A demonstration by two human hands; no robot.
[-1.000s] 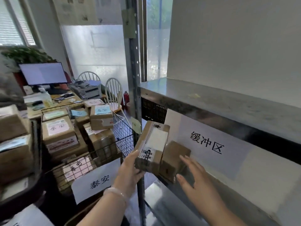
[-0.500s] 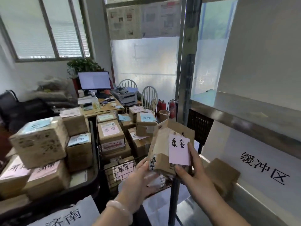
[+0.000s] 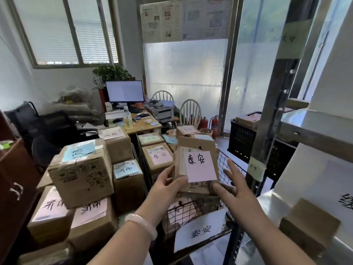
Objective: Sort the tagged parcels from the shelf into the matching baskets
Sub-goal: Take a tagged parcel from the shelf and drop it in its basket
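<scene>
My left hand (image 3: 168, 186) grips a small brown parcel (image 3: 196, 150) by its left edge. A pink tag (image 3: 200, 167) with two handwritten characters faces me. The parcel hangs above a black wire basket (image 3: 191, 211) whose white paper sign (image 3: 200, 228) shows the same two characters. This basket holds several tagged boxes, one (image 3: 158, 157) with the same pink tag. My right hand (image 3: 235, 186) is open with fingers spread just right of the parcel, thumb at its lower right corner. Another brown parcel (image 3: 309, 228) lies on the metal shelf (image 3: 267, 203) at lower right.
To the left is a stack of larger boxes (image 3: 82, 175) with blue and pink tags bearing different characters. The shelf's steel post (image 3: 275, 104) rises right of the basket, a black crate (image 3: 242, 138) behind it. A desk with a monitor (image 3: 125, 91) and chairs stands at the back.
My view and both hands have swung left, away from the shelf. The parcel has travelled from the shelf edge to above the wire basket. My right hand's fingers have come off the parcel and spread.
</scene>
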